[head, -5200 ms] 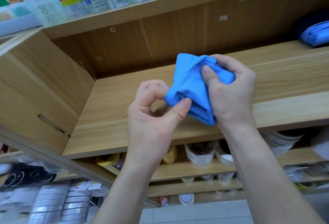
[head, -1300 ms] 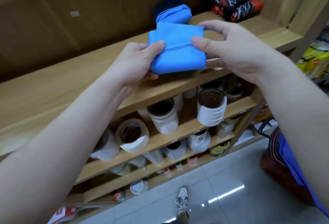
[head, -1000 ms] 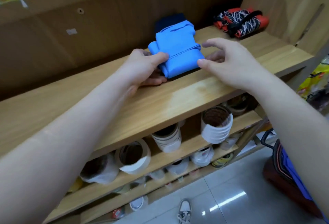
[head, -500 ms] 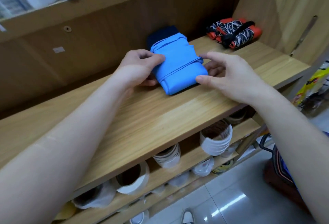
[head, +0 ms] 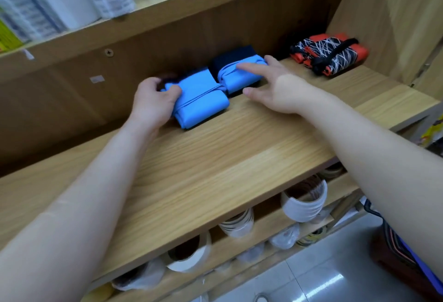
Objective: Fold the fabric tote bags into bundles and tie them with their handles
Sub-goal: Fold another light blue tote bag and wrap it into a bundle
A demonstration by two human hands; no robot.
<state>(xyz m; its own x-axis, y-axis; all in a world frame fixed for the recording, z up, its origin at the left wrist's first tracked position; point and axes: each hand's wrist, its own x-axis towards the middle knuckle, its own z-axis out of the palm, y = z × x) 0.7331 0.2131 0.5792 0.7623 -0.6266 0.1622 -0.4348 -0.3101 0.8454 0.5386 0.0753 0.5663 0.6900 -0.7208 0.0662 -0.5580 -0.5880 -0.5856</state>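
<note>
A folded blue tote bundle (head: pixel 203 100), tied round with its own handle, lies on the wooden shelf (head: pixel 215 158). My left hand (head: pixel 153 102) grips its left end, thumb on top. Just behind and to the right sits a second blue bundle (head: pixel 239 78) on top of a dark navy bundle (head: pixel 232 57). My right hand (head: pixel 271 83) lies over that second blue bundle with fingers spread and straight, touching it.
A black, white and orange patterned bundle (head: pixel 328 53) lies at the shelf's back right by the wooden side panel (head: pixel 395 26). Packaged goods stand on the shelf above. Tape rolls (head: pixel 304 198) fill the lower shelves. A tiled floor shows at the bottom right.
The blue bundle has come down from in front of me onto the shelf, to the left of the other blue bundle. My right hand let go of it and moved onto the second bundle.
</note>
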